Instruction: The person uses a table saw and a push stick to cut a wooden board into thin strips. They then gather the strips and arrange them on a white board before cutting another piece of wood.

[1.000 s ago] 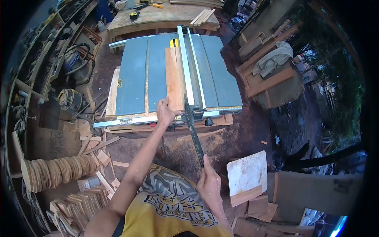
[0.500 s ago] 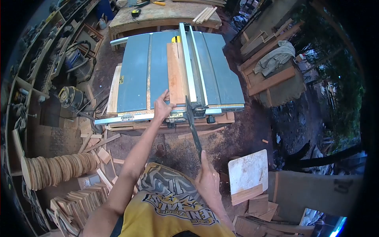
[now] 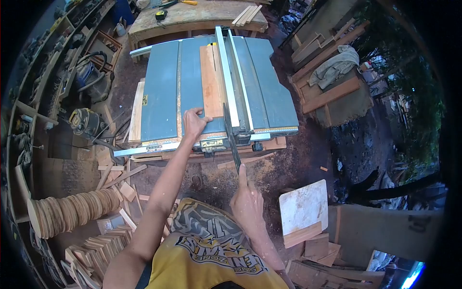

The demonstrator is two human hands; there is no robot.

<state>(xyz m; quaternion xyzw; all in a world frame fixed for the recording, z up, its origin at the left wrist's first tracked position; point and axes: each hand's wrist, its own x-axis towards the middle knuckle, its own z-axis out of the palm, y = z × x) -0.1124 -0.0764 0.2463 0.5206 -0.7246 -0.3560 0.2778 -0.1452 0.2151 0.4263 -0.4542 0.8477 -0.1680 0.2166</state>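
A reddish-brown wooden board [image 3: 211, 89] lies lengthwise on the blue-grey table saw [image 3: 161, 86], along the silver rip fence [image 3: 227, 79]. A narrow dark cut line runs down its far part. My left hand [image 3: 194, 124] is at the board's near left corner, thumb stretched to its near end, the other fingers loosely bent beside it. My right hand [image 3: 248, 200] is closed on the lower end of a long dark push stick [image 3: 232, 144]. The stick's far tip reaches the board's near right corner beside the fence. The blade itself is hard to make out.
Behind the saw stands a wooden workbench [image 3: 183, 21] with a tape measure [image 3: 160, 15] and thin strips [image 3: 247, 16]. Round wooden discs [image 3: 72, 209] are stacked at left, near a shop vacuum [image 3: 85, 120]. A white panel [image 3: 303, 207] leans at right. Sawdust and scraps cover the floor.
The board has slid forward along the fence, away from me. My right hand and the push stick have moved forward with it. My left hand's fingers have drawn slightly left, more bent.
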